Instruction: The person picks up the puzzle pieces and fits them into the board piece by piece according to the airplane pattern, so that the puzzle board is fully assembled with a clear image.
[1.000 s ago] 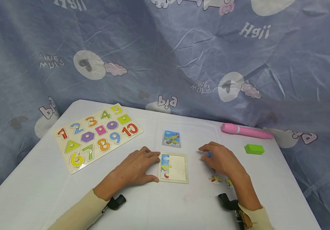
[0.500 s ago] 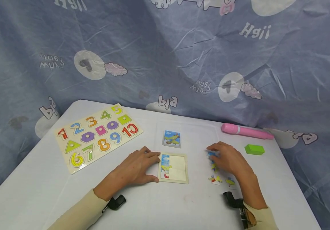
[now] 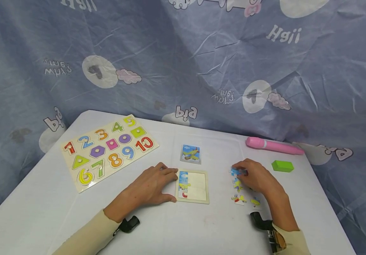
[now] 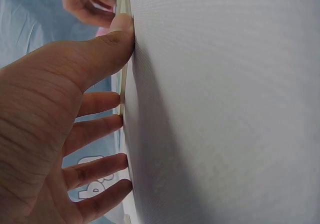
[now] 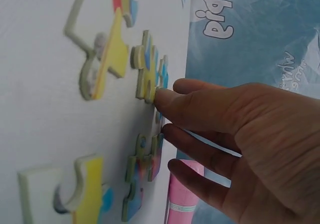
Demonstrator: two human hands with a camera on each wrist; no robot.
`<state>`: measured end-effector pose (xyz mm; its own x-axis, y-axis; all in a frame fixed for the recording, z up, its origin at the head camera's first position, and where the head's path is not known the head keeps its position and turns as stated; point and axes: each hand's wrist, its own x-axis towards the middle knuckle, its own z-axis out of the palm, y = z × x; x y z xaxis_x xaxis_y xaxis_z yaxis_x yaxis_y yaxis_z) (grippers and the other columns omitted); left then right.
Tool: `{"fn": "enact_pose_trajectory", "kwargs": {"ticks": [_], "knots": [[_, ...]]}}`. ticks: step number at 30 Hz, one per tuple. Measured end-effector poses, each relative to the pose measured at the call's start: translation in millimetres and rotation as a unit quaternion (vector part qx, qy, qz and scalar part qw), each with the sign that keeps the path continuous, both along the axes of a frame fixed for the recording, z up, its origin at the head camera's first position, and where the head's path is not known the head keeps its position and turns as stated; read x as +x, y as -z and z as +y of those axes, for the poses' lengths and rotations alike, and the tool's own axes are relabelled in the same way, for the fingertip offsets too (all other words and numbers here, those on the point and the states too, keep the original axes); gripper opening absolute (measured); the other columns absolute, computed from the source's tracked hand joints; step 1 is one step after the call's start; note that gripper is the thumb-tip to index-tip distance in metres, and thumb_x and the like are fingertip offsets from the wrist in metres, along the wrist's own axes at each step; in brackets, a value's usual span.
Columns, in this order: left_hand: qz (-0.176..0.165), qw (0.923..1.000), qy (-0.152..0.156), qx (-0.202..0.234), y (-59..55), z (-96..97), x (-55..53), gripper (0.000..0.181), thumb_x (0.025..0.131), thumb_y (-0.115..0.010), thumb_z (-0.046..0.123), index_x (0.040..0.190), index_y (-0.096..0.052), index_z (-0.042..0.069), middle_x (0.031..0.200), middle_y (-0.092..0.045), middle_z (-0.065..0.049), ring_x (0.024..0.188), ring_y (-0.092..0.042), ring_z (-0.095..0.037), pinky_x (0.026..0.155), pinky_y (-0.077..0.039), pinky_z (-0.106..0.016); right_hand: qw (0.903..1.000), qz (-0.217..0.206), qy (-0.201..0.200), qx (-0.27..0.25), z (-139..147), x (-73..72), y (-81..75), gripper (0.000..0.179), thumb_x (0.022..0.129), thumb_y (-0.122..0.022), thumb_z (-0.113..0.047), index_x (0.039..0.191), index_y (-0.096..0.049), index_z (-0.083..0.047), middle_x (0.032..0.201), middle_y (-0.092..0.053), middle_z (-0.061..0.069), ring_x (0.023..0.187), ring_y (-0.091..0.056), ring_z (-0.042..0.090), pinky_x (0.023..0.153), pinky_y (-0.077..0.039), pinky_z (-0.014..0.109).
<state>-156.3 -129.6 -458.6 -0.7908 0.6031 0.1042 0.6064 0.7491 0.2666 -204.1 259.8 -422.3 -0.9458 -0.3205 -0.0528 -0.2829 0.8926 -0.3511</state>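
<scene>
Left hand: fingers apart against our frame's left edge, probably so it won't slide | right hand: at the pieces right of it, can't tell if we're pinching one | card: beyond frame, likely for peeking

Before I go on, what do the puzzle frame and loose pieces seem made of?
Puzzle frame: probably wood or fibreboard, matte, judging by its plain pale-tan border. Loose pieces: likely thin fibreboard or thick card, printed on top; their bare, pale cut edges show.
</scene>
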Motion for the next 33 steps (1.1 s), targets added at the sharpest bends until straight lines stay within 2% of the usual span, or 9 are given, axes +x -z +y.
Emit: {"fn": "enact_pose_trajectory", "kwargs": {"ticks": [11,21,27,33], "knots": [[0.006,1.0000,0.004,0.001,0.3,0.1,-0.4,0.067,0.084,-0.087,0.061,0.136,-0.071,0.022,0.156,-0.061,0.000,0.130,-0.057,-0.022,0.097,-0.055,-0.042,0.9999,0.006,-0.015,-0.003,1,-4.2,6.3,0.030,0.096,-0.075,-0.003,0.126,-0.077,-0.005,0.119,-0.069,0.012,0.107,-0.068,0.031,0.097,-0.056,0.057],[0.001,1.0000,0.001,0.003,0.2,-0.2,-0.1,0.067,0.083,-0.088,0.059,0.136,-0.071,0.022,0.156,-0.061,-0.001,0.131,-0.057,-0.024,0.098,-0.055,-0.043,0.9999,0.011,-0.011,0.002,-7,-1.5,4.1,0.032,0.097,-0.078,-0.008,0.128,-0.075,-0.005,0.117,-0.067,0.010,0.109,-0.070,0.031,0.096,-0.056,0.057],[0.002,1.0000,0.000,0.001,-0.1,-0.8,-0.3,0.067,0.084,-0.087,0.061,0.137,-0.071,0.022,0.156,-0.061,0.000,0.131,-0.057,-0.023,0.098,-0.055,-0.043,0.9985,0.034,-0.042,-0.011,-17,1.3,0.3,0.029,0.096,-0.078,-0.006,0.125,-0.076,-0.004,0.117,-0.068,0.010,0.109,-0.069,0.031,0.096,-0.056,0.057],[-0.001,1.0000,0.000,-0.002,-0.2,-0.5,-0.6,0.068,0.084,-0.086,0.062,0.137,-0.071,0.023,0.156,-0.061,0.000,0.131,-0.057,-0.023,0.099,-0.055,-0.044,0.9978,0.031,-0.058,-0.006,-29,3.6,-0.5,0.029,0.096,-0.078,-0.007,0.125,-0.076,-0.006,0.116,-0.068,0.007,0.106,-0.068,0.027,0.096,-0.057,0.055]]}}
